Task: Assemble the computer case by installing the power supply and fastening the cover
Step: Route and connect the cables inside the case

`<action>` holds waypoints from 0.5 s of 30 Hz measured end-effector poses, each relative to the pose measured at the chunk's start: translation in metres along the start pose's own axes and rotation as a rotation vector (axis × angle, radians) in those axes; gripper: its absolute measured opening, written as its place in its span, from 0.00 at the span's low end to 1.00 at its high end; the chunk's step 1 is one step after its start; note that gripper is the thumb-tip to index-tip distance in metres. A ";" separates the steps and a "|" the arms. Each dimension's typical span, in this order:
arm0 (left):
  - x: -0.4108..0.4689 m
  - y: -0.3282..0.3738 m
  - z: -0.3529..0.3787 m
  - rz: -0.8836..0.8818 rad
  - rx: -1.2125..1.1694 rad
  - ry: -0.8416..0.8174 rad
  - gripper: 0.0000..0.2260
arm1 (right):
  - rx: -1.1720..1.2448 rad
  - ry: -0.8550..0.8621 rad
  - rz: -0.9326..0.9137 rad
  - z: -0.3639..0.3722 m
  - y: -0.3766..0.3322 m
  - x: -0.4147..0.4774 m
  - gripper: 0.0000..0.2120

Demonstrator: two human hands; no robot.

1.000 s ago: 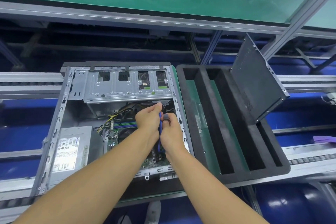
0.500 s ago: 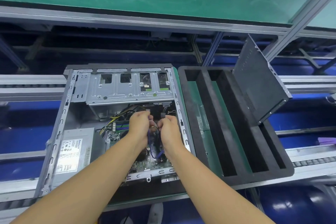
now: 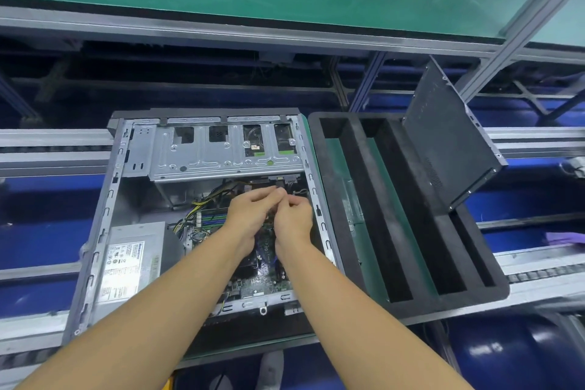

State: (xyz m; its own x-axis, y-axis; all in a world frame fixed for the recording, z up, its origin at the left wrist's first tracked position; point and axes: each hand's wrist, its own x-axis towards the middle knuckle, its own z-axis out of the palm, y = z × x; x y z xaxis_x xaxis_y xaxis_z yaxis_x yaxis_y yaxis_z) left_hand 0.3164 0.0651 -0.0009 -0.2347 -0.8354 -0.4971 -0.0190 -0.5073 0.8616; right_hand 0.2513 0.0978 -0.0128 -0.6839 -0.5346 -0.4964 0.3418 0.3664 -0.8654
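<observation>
the computer case [image 3: 104, 231] lay open on its side in front of you, a grey sheet-metal box with stamped slots along its edges. just to its right sat a black foam tray [image 3: 408, 298] with long rectangular troughs, matte and grainy. the cover [image 3: 449, 142], a dark flat panel with a perforated patch, stood tilted in the tray's far right trough, not on the case. a bright ribbed drive cage [image 3: 202, 165] spanned the case's far end. the power supply [image 3: 133, 260], a dull silver block with a white printed label, sat inside the case's near left corner, with yellow and black wires [image 3: 202, 203] bunched beyond it.

your left grip [image 3: 253, 212] and right grip [image 3: 292, 218] were both curled, fingertips together, pinching a thin blue cable [image 3: 273, 260].

half a second before, both grips had been lower over the green board; now they had risen to just under the drive cage, left fingertips near a dark connector [image 3: 280, 180].

your fingers hid the cable's end, your forearms covered much of the board, and the label's print was unreadable.
</observation>
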 end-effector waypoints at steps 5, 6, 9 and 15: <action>0.002 0.004 0.012 -0.015 -0.078 0.059 0.07 | -0.018 0.009 0.023 0.002 0.002 0.006 0.11; 0.003 0.004 0.014 -0.020 -0.082 0.074 0.08 | -0.029 0.015 0.030 0.003 0.003 0.007 0.12; 0.002 0.002 0.014 -0.004 -0.075 0.087 0.07 | -0.038 0.018 0.025 0.006 0.004 0.008 0.12; 0.005 0.001 0.016 -0.003 -0.072 0.122 0.04 | -0.087 0.021 0.001 0.008 0.008 0.010 0.13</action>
State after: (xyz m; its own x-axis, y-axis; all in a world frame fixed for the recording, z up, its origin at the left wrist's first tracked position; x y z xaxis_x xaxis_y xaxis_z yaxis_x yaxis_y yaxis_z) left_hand 0.2996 0.0639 -0.0003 -0.1151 -0.8513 -0.5119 0.0514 -0.5198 0.8528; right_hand 0.2524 0.0890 -0.0258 -0.6971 -0.5184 -0.4953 0.2861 0.4323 -0.8551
